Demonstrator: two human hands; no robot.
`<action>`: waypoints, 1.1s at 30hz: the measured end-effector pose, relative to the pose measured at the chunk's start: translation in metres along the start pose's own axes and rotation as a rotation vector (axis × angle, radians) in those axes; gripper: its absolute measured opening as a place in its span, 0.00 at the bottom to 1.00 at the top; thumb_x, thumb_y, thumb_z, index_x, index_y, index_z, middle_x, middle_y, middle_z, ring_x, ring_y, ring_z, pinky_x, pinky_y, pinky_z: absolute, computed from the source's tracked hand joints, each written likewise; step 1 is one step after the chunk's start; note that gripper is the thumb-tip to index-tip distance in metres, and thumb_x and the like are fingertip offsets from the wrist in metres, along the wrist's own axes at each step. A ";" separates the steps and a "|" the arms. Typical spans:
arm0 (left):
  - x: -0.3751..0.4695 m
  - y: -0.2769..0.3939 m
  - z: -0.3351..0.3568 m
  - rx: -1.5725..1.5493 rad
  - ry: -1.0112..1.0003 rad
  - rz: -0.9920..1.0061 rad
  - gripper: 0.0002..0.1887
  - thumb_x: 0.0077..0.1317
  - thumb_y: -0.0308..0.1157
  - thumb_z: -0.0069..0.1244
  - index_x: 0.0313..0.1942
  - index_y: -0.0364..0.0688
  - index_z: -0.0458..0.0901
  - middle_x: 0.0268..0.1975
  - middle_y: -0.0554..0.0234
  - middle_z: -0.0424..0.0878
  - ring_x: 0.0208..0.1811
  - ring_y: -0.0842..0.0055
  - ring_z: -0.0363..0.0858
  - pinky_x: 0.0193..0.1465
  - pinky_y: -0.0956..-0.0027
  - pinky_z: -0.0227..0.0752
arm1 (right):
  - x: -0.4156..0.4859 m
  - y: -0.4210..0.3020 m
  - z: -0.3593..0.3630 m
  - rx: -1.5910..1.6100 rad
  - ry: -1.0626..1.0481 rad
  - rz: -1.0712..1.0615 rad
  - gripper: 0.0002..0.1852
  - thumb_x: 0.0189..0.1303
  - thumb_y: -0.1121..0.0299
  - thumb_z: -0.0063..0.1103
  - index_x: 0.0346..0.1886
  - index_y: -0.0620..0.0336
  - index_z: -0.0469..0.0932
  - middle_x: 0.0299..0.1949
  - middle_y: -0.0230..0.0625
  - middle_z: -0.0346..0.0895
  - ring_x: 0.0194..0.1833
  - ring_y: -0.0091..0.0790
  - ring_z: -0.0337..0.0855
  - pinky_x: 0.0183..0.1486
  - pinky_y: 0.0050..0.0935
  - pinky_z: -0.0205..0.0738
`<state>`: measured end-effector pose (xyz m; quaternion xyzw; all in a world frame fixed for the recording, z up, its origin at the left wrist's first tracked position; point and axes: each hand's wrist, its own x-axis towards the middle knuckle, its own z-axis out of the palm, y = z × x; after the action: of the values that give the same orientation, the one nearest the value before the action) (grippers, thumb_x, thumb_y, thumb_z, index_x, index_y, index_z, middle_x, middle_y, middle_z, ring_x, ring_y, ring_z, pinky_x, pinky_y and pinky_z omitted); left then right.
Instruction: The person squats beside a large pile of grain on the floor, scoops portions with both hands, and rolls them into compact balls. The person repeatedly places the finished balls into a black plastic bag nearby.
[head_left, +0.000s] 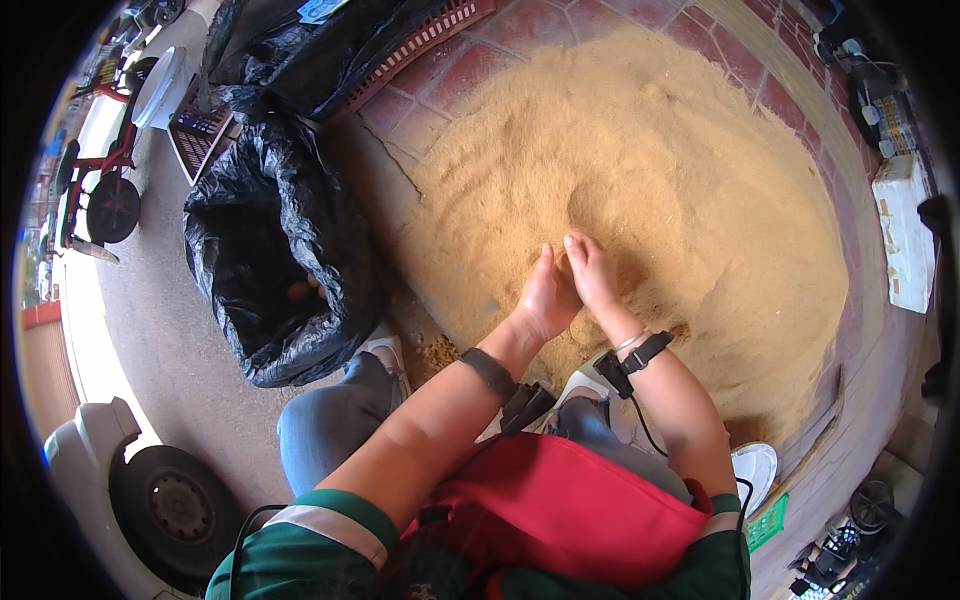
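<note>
My left hand (550, 296) and my right hand (592, 271) come together in a cupped shape over a broad heap of tan, sawdust-like grain (720, 225). The thumbs point away from me, with the fingers mostly turned inward. Something brownish shows in the narrow gap between the palms, but I cannot tell whether it is an object or some of the loose material. A shallow hollow lies just beyond the fingertips. To the left, a crate lined with a black plastic bag (300, 202) stands upright; a few rounded brown things (298, 291) lie in its shadowed bottom.
Behind the lined crate are a reddish plastic crate (420, 56) and a white bucket (159, 88). A white foam box (902, 232) stands far right. A white basin (754, 469) and green basket (768, 523) sit near my right elbow. A vehicle wheel (176, 510) is lower left.
</note>
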<state>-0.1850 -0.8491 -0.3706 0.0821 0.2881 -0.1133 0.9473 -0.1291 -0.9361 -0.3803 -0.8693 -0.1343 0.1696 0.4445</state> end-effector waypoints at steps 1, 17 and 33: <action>0.000 0.001 0.004 0.033 -0.012 -0.031 0.30 0.72 0.58 0.20 0.60 0.48 0.65 0.62 0.60 0.69 0.63 0.65 0.66 0.68 0.55 0.54 | 0.006 0.003 -0.007 0.023 -0.033 0.084 0.22 0.68 0.52 0.46 0.51 0.61 0.74 0.51 0.47 0.76 0.53 0.43 0.75 0.55 0.38 0.68; -0.159 0.069 0.026 0.329 0.282 0.080 0.27 0.71 0.60 0.27 0.54 0.49 0.69 0.55 0.64 0.72 0.56 0.69 0.72 0.58 0.56 0.68 | -0.072 -0.183 -0.007 0.167 -0.711 0.125 0.35 0.69 0.47 0.42 0.69 0.64 0.55 0.70 0.44 0.54 0.70 0.38 0.54 0.68 0.37 0.52; -0.155 0.082 -0.019 0.185 0.442 0.464 0.17 0.64 0.46 0.52 0.47 0.50 0.67 0.45 0.63 0.71 0.44 0.69 0.72 0.42 0.60 0.74 | -0.205 -0.157 0.037 0.673 -0.284 0.234 0.18 0.61 0.54 0.58 0.43 0.60 0.75 0.33 0.27 0.76 0.37 0.21 0.74 0.44 0.26 0.66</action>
<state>-0.2989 -0.7397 -0.2909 0.2537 0.4489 0.1002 0.8509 -0.3427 -0.8989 -0.2361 -0.6519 -0.0311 0.3727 0.6596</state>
